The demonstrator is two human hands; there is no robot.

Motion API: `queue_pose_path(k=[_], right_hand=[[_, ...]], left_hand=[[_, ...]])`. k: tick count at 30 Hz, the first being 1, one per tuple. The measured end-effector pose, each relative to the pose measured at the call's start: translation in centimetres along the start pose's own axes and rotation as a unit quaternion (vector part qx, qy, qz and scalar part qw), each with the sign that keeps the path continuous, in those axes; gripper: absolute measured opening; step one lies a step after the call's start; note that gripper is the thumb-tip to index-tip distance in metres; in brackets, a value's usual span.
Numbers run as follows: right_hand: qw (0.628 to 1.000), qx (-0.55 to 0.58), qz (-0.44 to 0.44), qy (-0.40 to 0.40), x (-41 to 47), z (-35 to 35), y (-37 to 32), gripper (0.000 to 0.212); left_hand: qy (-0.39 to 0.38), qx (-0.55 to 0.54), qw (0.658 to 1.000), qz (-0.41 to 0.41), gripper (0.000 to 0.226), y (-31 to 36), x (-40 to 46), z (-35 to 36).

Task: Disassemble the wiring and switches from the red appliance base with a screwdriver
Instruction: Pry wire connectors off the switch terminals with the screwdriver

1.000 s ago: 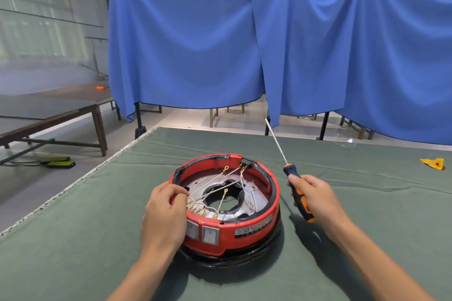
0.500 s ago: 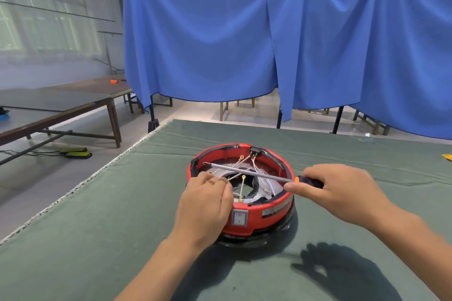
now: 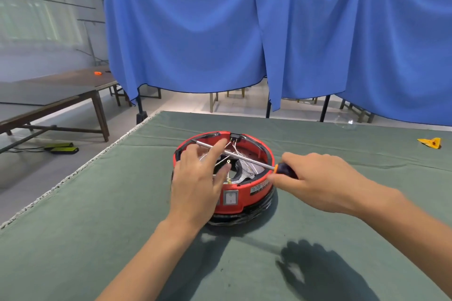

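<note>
The left hand hides the red base's near-left rim and wiring.

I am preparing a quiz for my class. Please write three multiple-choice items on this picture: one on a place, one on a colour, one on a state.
1. Where does the screwdriver shaft lie?
A. across the open top of the red appliance base
B. flat on the green cloth
C. on the far wooden table

2. What colour is the hanging curtain?
A. yellow
B. blue
C. grey

3. How is the left hand?
A. clenched in a fist
B. fingers spread, holding nothing
C. gripping the screwdriver handle

Key: 1 A, the shaft spans from rim to rim. 2 B, blue fabric fills the background. 3 B, its fingers reach over the base; the right hand grips the handle.
</note>
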State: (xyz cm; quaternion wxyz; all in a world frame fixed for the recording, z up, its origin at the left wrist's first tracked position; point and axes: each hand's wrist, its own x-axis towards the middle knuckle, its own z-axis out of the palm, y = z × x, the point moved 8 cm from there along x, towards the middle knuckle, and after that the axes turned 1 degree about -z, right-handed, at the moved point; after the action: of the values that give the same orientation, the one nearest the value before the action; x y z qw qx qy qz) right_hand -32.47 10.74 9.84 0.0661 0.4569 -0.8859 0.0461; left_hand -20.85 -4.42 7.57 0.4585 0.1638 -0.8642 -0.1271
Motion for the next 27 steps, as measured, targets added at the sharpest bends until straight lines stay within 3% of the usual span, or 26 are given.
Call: queue_pose_path(k=[2,3,5,7,9,10,12,14,16,18,20,24,27], right_hand=[[0.991,0.118,-0.006,-0.059,0.4,0.3,-0.8,0.021],[0.967,0.237,-0.012,-0.092,0.4,0.3,-1.0,0.026],[0.868,0.484,-0.019,-0.114,0.4,-0.8,-0.6,0.043],[0.737,0.67,-0.044,-0.07,0.4,-2.9,0.4,0.041],[0.625,0.777,-0.072,-0.028,0.4,-4.0,0.7,0.042],[0.574,0.814,-0.085,-0.023,0.4,-4.1,0.3,0.054],[0.508,0.853,-0.121,-0.021,0.3,-4.0,-1.5,0.076],[0.516,0.846,-0.136,0.011,0.7,-3.8,-3.2,0.069],[0.605,0.782,-0.087,0.119,1.5,-3.9,-3.5,0.039],[0.681,0.697,-0.016,0.223,2.2,-4.2,-3.2,0.03],[0.7,0.664,0.029,0.259,3.1,-4.4,-3.3,0.032],[0.718,0.618,0.047,0.316,4.1,-6.6,-3.0,0.027],[0.743,0.558,0.022,0.369,4.0,-9.4,-2.5,0.03]], left_hand=[[0.063,0.054,0.996,-0.009,0.024,-0.5,0.3,-1.2],[0.091,0.073,0.993,0.0,0.02,-0.9,0.4,-1.9],[0.111,0.105,0.987,0.04,0.022,-1.3,0.7,-2.7],[0.104,0.11,0.987,0.062,0.026,-1.4,0.9,-3.0],[0.087,0.094,0.99,0.062,0.028,-0.7,1.0,-3.1],[0.081,0.082,0.992,0.058,0.028,-0.3,1.1,-3.0],[0.061,0.052,0.996,0.037,0.024,0.2,1.2,-2.6],[0.043,0.035,0.998,0.016,0.019,0.5,1.3,-2.1],[0.023,0.038,0.999,0.003,0.017,0.7,1.1,-1.6],[0.001,0.046,0.999,-0.01,0.012,0.8,0.8,-1.1],[-0.006,0.043,0.999,-0.012,0.003,0.6,0.3,-0.7],[-0.034,-0.063,0.994,-0.084,0.033,-1.2,-1.0,-0.2],[-0.091,-0.088,0.99,-0.056,0.035,-1.0,-1.5,0.5]])
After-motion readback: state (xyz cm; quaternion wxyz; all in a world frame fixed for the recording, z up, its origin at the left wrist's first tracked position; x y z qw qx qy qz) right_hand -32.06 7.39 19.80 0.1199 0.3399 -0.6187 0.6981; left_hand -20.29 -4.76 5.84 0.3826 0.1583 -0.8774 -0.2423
